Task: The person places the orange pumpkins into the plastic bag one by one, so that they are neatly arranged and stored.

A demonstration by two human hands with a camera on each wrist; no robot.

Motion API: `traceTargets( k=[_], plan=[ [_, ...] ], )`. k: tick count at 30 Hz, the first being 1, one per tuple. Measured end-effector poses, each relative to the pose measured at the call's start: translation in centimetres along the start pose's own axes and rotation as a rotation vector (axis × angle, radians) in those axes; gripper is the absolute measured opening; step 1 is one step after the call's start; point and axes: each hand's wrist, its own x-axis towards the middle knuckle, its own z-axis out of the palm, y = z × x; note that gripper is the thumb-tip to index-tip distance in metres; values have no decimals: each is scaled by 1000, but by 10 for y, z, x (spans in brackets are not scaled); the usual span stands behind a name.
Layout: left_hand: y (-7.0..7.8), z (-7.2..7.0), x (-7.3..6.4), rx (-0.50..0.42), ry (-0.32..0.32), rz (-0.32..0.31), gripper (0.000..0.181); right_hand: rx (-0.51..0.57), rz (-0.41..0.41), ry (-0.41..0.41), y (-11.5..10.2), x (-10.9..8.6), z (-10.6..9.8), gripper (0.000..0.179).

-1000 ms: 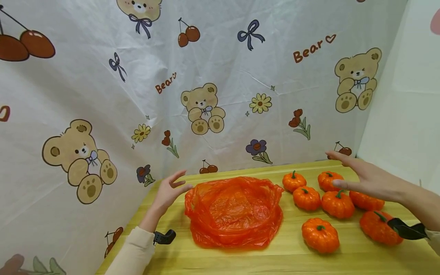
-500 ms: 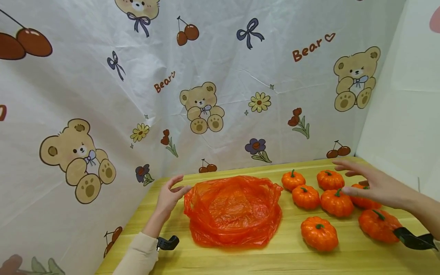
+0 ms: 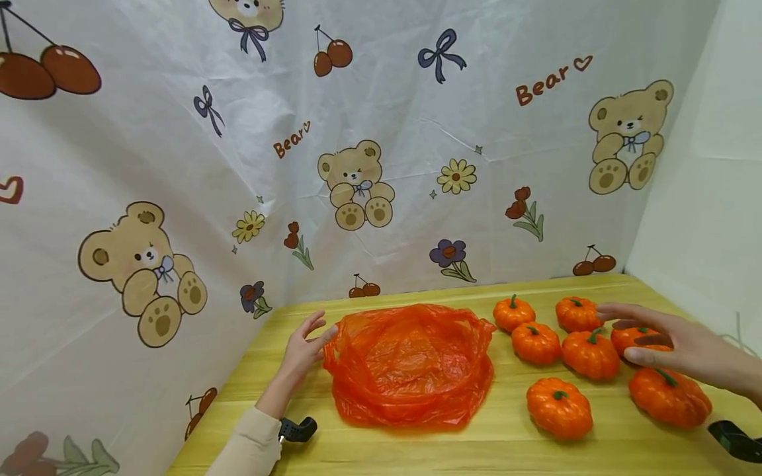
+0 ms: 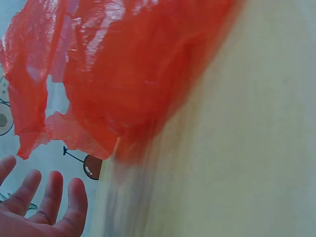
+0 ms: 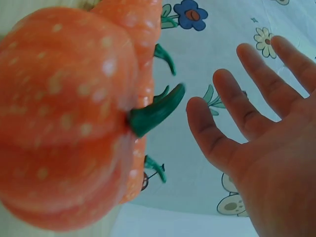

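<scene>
A thin, crumpled orange plastic bag (image 3: 411,410) stands on the table with its wide mouth open. Just at the bag's left rim is my left hand (image 3: 302,347), its fingers relaxed and holding nothing; the left wrist view shows loosely bent fingers (image 4: 51,197) below the bag's edge. My right hand (image 3: 684,340) hovers with spread fingers over the right-hand pumpkins. Closest beneath it lies a large orange pumpkin (image 3: 669,396) with a green stem, which fills the left of the right wrist view. Part of another pumpkin (image 3: 626,338) is hidden behind the right hand.
Several more small pumpkins (image 3: 591,356) cluster between the bag and my right hand, and one pumpkin (image 3: 559,408) lies nearer the front. A bear-printed cloth (image 3: 405,264) hangs behind and left of the yellow wooden table (image 3: 476,456). Black wrist mounts sit on both forearms.
My right hand has come down and to the right, lower over the pumpkins. The left hand has shifted slightly at the bag's rim. Bag and pumpkins stay in place.
</scene>
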Motion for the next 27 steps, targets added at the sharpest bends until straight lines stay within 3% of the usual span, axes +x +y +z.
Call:
traceTargets(
  k=[4,10,20,27],
  plan=[
    [-4,1,0,-18,8,-15,70,17,-3,3,3,-6,1,64],
    [-11,7,1,-116,0,-53,72,39,5,-3,18,-14,6,61],
    [-18,12,0,-108,5,-64,78,62,21,-27,35,-22,13,59],
    [-19,14,-2,-55,8,-78,75,68,-41,-16,47,-26,18,60]
  ],
)
